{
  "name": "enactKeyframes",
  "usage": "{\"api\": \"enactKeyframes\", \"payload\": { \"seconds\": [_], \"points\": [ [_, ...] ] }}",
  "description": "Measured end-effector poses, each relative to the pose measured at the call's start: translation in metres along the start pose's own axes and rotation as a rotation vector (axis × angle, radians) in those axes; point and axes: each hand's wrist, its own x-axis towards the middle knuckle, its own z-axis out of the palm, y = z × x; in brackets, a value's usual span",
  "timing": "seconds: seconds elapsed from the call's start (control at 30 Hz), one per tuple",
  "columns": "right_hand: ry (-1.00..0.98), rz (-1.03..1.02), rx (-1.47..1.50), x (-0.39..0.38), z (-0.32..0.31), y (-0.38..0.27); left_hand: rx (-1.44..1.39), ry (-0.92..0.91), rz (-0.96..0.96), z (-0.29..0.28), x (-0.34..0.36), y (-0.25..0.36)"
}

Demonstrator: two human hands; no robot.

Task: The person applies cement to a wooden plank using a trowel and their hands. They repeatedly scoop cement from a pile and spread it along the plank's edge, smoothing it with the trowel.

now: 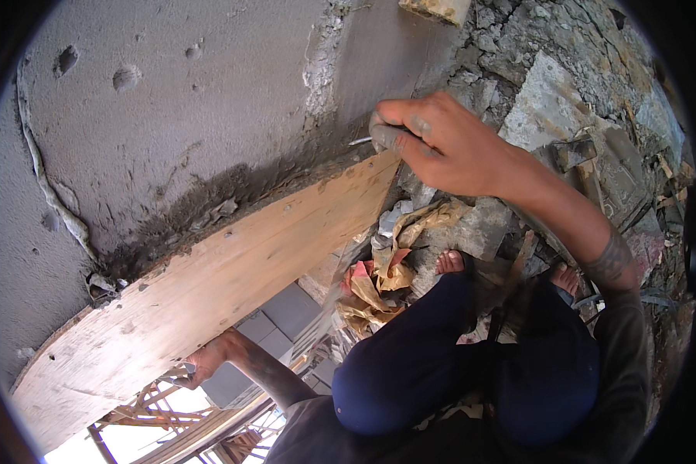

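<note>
Nail (359, 141), partly hidden, is pinched in right hand (450, 145); left hand (207, 363), grip unclear.

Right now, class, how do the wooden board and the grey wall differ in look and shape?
The wooden board is pale tan; the grey wall is duller.
The wooden board is a long, narrow strip; the grey wall spreads broadly.
The wooden board looks fairly smooth; the grey wall is rough and pitted.
Both bear dark marks.
</note>
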Motion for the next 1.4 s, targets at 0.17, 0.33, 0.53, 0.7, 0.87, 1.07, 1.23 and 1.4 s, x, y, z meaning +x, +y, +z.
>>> {"api": "enactKeyframes", "payload": {
  "seconds": [0.17,0.33,0.53,0.7,0.87,1.07,1.23,1.4],
  "points": [
    [-0.044,-0.004,-0.066,-0.004,0.015,0.023,0.004,-0.026,-0.018,0.000,-0.004,0.001],
    [0.123,-0.205,-0.076,0.010,0.050,0.036,0.023,-0.037,-0.008,0.002,-0.001,0.002],
    [-0.136,-0.244,-0.197,0.027,0.040,0.036,0.010,-0.062,-0.051,-0.003,0.005,-0.002],
    [0.100,0.100,-0.250,-0.019,-0.012,0.045,-0.054,-0.095,-0.517,-0.025,-0.043,0.006],
    [0.223,0.326,-0.522,-0.139,-0.052,0.115,0.658,-0.484,-0.971,-0.153,-0.232,-0.036],
    [0.355,0.530,-0.728,-0.229,-0.068,0.075,1.024,-1.546,-0.954,-0.251,-0.338,-0.036],
    [0.489,0.554,-0.969,-0.248,-0.090,0.064,0.751,-1.610,-0.584,-0.246,-0.342,-0.013],
    [0.746,0.809,-0.934,-0.254,-0.141,0.088,0.776,-1.505,-0.580,-0.214,-0.336,-0.006]
  ]
}}
